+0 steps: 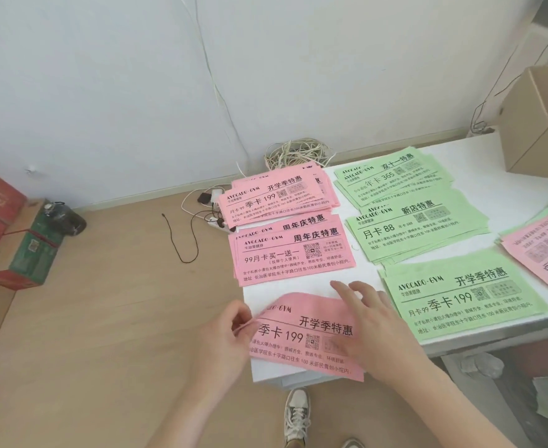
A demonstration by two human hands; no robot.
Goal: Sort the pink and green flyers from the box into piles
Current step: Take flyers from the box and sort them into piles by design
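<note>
At the near corner of the bench (293, 287), a left hand (232, 331) is pinching the edge of a pink flyer (311, 337) while the right hand (368, 321), lying open, is steadying it; squaring it onto the far matching pink pile (276, 195) seems best.

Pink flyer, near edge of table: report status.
Left hand pinches pink flyer at left edge. Right hand flat on it. Nearest pink pile lies apart, beyond it.

I see a plain office or storeroom: white table (268, 291), cardboard box (537, 124), gym flyers (421, 231), loose cables (298, 153), wood floor (104, 318).
</note>
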